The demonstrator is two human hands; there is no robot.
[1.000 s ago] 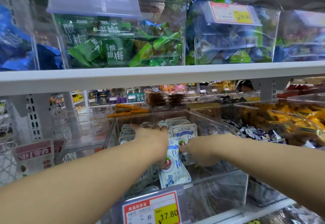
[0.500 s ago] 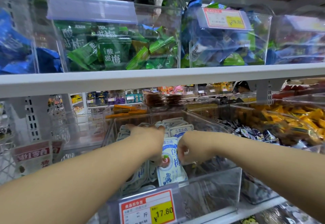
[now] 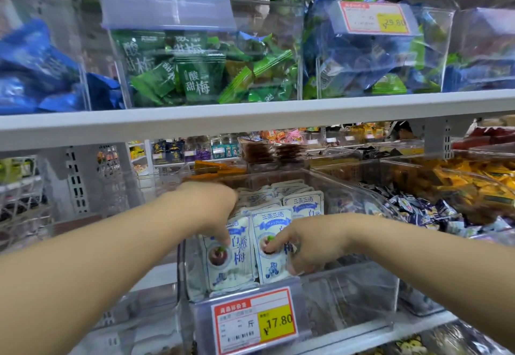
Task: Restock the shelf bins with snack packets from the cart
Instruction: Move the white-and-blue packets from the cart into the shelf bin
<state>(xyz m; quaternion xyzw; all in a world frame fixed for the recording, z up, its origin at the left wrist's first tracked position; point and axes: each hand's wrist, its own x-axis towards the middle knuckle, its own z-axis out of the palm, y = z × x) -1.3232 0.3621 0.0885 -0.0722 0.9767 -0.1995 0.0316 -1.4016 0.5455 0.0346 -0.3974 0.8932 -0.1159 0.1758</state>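
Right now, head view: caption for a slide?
Left hand and right hand grip white packets in a clear bin with a 17.80 price tag.

Packets upright in bin, price tag in front
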